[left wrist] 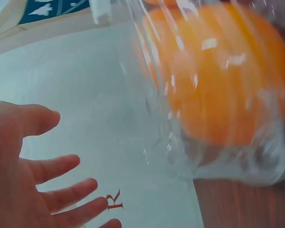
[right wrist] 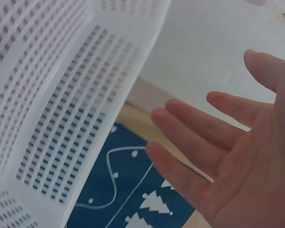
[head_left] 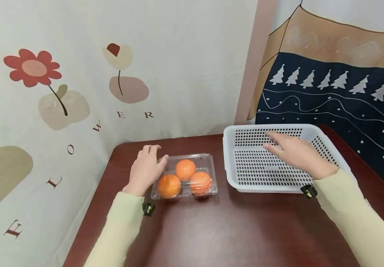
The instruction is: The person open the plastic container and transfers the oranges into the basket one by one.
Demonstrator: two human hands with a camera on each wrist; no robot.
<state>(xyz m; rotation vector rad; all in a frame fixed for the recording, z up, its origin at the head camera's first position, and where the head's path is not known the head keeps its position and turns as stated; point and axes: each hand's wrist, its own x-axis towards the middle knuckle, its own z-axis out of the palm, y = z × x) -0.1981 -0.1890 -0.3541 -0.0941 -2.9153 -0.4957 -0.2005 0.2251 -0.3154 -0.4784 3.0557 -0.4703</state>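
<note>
A clear plastic clamshell box point(head_left: 185, 157) with three oranges point(head_left: 186, 170) inside sits on the table. My left hand point(head_left: 146, 168) is beside the box's left edge, fingers spread and holding nothing; in the left wrist view its fingers stand apart from the box, where one orange point(left wrist: 228, 71) looms large behind the plastic. To the right stands a white perforated plastic basket point(head_left: 229, 163). Above it hovers my right hand point(head_left: 293, 154), fingers extended, with nothing in its grasp. The right wrist view has those fingers away from the basket's rim point(right wrist: 128, 99).
The dark red-brown table point(head_left: 198, 230) carries the box and the basket. Behind it hangs a pale cloth point(head_left: 192, 66) with printed flowers and letters. A dark blue cloth point(head_left: 315, 100) with white trees hangs at the back right, close behind the basket.
</note>
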